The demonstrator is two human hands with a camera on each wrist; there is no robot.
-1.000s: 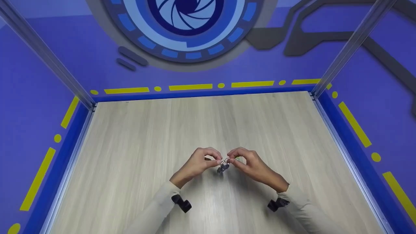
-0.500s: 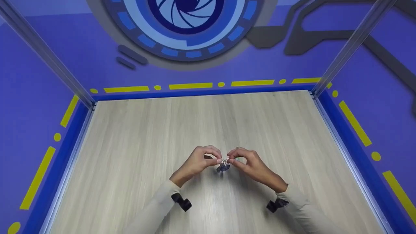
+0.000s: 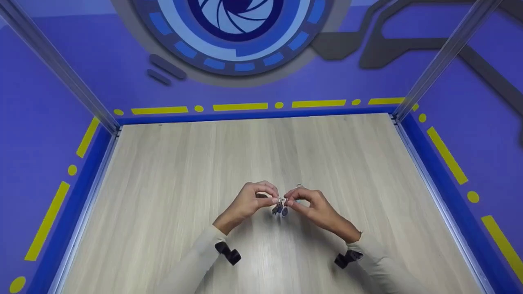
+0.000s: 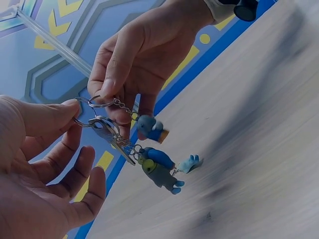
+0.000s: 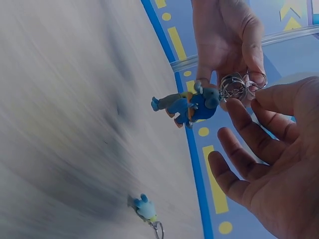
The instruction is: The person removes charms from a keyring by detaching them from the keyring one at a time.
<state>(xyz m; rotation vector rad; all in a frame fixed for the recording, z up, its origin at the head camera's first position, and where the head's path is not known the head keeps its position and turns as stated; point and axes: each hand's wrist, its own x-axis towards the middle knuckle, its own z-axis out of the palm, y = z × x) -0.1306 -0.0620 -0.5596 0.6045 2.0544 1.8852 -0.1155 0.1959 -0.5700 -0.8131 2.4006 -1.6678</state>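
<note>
Thumb and forefinger of my left hand (image 3: 249,204) pinch a metal key ring (image 4: 105,119), from which several small blue and grey figurine charms (image 4: 158,169) hang in a bunch. Fingertip to fingertip with it, my right hand (image 3: 312,204) pinches another key ring (image 4: 101,102), its short chain ending in a blue-grey figurine charm (image 4: 152,127). The rings meet or overlap between the fingertips; whether they are linked I cannot tell. Both hands hold them above the table. The right wrist view shows the charms overlapping (image 5: 187,104).
A separate light-blue figurine keychain (image 5: 144,206) lies on the wooden table (image 3: 184,163) beyond my right hand, its ring (image 3: 299,185) just showing past the knuckles. Blue and purple panels (image 3: 245,94) with metal posts border the table at the back and sides.
One charm has swung apart from the bunch and now hangs separately below my right fingertips. The ring lying beyond my right hand has come into sight. Both hands stay nearly still.
</note>
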